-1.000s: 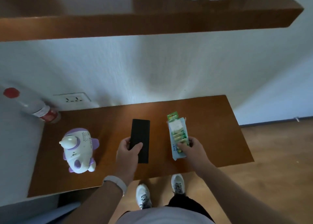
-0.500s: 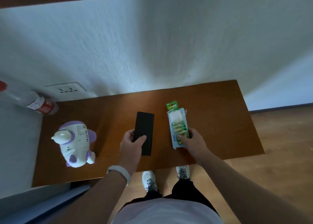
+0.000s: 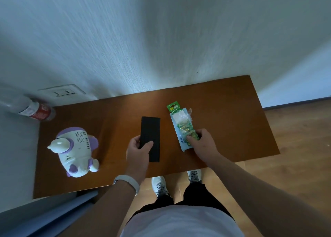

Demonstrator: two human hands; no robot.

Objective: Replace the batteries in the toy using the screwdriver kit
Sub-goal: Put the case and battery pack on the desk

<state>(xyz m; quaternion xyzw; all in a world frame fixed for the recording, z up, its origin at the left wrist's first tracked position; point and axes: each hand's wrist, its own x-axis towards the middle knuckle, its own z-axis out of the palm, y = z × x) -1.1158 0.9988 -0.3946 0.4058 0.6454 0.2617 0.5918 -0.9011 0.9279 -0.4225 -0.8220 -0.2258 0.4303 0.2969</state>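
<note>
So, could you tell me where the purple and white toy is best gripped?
Probably across the white middle of the toy, from above: it lies on the table, free on both sides, its snout and feet too small to hold.

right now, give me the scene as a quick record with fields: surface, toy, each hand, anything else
surface: wooden table against a wall
toy: white and purple, at the table's left, no hand on it
left hand: grips the black case at mid table
right hand: holds the battery pack, right of the case
other: bottle in the far left corner, wall socket beside it
</note>
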